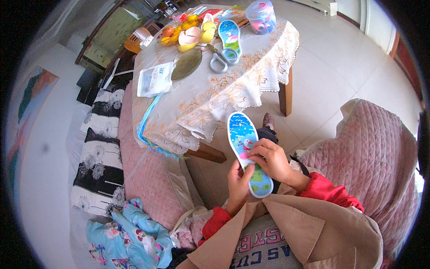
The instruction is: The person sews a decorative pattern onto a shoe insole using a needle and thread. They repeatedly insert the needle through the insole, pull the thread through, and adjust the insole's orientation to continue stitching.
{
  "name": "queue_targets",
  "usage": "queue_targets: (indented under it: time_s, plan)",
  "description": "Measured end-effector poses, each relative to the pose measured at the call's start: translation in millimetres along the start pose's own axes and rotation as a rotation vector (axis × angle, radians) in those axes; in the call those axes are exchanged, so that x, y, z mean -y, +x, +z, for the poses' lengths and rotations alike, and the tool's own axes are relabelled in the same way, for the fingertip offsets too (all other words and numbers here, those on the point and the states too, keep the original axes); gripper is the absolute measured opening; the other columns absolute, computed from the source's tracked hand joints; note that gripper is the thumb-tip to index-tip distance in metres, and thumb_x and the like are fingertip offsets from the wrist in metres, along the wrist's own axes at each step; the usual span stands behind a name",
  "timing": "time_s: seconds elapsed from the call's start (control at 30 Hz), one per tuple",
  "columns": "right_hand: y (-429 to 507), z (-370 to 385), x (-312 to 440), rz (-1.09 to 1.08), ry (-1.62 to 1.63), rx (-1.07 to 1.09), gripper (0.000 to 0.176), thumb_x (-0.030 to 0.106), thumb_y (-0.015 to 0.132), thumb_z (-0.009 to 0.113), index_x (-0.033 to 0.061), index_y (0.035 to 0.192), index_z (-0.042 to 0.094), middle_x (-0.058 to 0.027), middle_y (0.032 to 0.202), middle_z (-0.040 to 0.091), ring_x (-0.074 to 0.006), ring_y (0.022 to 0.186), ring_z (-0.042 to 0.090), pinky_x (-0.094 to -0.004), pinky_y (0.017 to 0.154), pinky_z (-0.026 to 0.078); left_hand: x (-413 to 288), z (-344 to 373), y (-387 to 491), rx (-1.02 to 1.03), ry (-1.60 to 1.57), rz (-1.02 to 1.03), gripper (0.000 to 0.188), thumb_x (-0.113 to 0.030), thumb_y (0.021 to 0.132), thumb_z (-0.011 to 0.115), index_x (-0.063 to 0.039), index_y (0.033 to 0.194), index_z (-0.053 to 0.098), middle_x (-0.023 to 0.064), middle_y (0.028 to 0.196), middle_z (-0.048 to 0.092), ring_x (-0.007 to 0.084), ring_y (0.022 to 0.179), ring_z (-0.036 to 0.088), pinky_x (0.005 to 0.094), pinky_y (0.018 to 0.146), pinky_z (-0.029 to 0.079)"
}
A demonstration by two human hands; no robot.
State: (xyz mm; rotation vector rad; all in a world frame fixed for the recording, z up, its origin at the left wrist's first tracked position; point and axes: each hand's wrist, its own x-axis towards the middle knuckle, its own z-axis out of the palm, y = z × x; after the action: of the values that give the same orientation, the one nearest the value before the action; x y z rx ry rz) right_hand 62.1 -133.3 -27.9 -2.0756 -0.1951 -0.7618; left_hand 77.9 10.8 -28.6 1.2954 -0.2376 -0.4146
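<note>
A shoe insole with a printed cross-stitch pattern (242, 131) is held over my lap, its blue end pointing away from me. My left hand (239, 183) grips its left edge near the lower half, thumb on top. My right hand (270, 159) bends over the right edge, its fingertips bunched on the pink part of the pattern; whether a needle is between them cannot be told. A second patterned insole (229, 35) lies on the table, partly under grey-handled scissors (219, 64). Blue and green threads (144, 122) hang over the table's left edge.
The round table's lace-edged cloth (201, 101) carries a white packet (155, 80), a dark oval pad (186, 64), fruit and peel (189, 37), and a clear plastic tub (261, 18). A pink quilted cover (369, 161) lies at right; a light-blue printed garment (141, 232) is at lower left.
</note>
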Motion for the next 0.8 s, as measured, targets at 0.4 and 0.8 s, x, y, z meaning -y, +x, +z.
queue_targets:
  time_s: [0.4,0.8]
  plan:
    - [8.6,-22.6,32.3,0.456,1.211,0.048,0.013,0.018,0.096,0.041,0.0051,0.098,0.04,-0.0125,0.08,0.062,-0.0193,0.067,0.062,-0.0309,0.063,0.052,17.7,-37.3,8.4,-0.245,0.455,0.106,0.022,-0.008,0.083,0.056,0.001,0.103,0.056,0.01,0.097,0.06,0.0168,0.085,0.058,0.0305,0.076,0.045]
    - [-3.1,-146.2,-30.4,0.494,1.09,-0.742,0.018,0.014,0.096,0.041,-0.0004,0.096,0.05,0.0028,0.062,0.033,-0.0091,0.058,0.037,-0.0219,0.057,0.035,11.9,-93.3,-5.7,-0.552,1.071,0.379,0.014,-0.01,0.076,0.058,0.003,0.083,0.056,0.0179,0.078,0.053,0.036,0.074,0.054,0.0413,0.065,0.042]
